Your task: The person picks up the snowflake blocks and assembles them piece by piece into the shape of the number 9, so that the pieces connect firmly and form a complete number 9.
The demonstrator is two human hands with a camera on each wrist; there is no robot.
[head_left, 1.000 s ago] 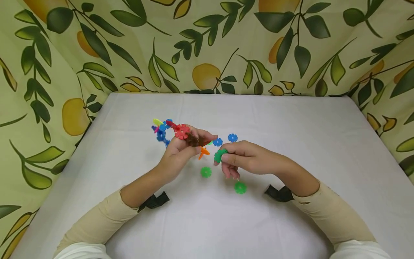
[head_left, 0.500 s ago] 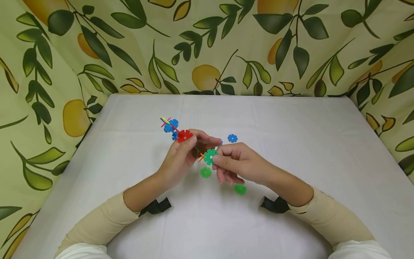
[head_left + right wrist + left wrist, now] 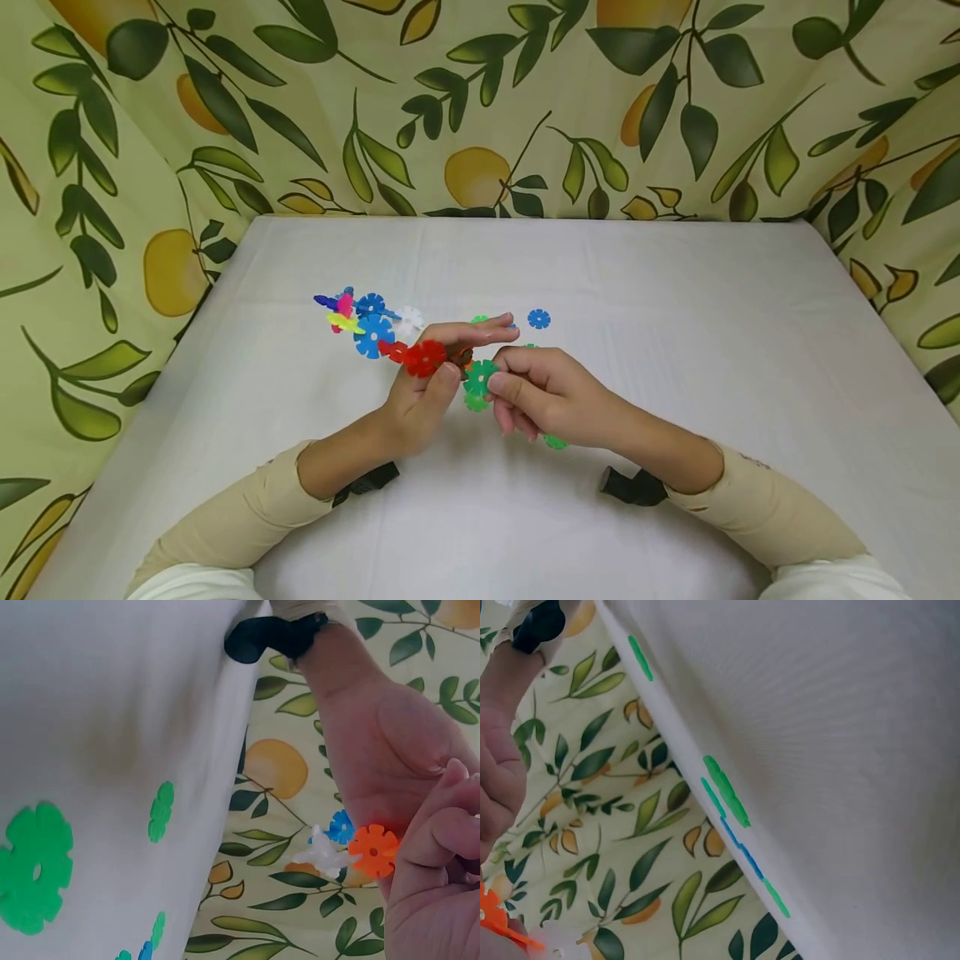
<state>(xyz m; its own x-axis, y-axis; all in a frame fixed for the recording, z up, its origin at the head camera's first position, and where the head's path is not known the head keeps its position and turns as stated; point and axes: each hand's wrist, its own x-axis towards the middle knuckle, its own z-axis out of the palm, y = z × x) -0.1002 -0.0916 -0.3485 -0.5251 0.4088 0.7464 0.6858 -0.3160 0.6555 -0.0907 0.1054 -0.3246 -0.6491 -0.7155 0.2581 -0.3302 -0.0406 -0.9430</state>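
Note:
In the head view my left hand (image 3: 416, 417) holds a linked chain of notched plastic snowflake discs, its thumb at a red disc (image 3: 425, 358). From there the chain runs left through a blue disc (image 3: 373, 336), a yellow disc (image 3: 343, 322) and a white disc (image 3: 409, 319). My right hand (image 3: 558, 396) pinches a green snowflake disc (image 3: 478, 377) between thumb and index finger, close to the chain's near end. Whether the two touch is hidden. An orange disc (image 3: 373, 851) of the chain shows below the left palm in the right wrist view.
Loose discs lie on the white-covered table (image 3: 675, 333): a blue disc (image 3: 538, 318) behind the right hand, a green disc (image 3: 555, 442) before it, a green disc (image 3: 476, 402) beneath the hands. A patterned cloth (image 3: 480, 108) hangs behind the table.
The right hand has brought the green disc leftward to the left hand. The left hand has turned, and its chain has swung down and left.

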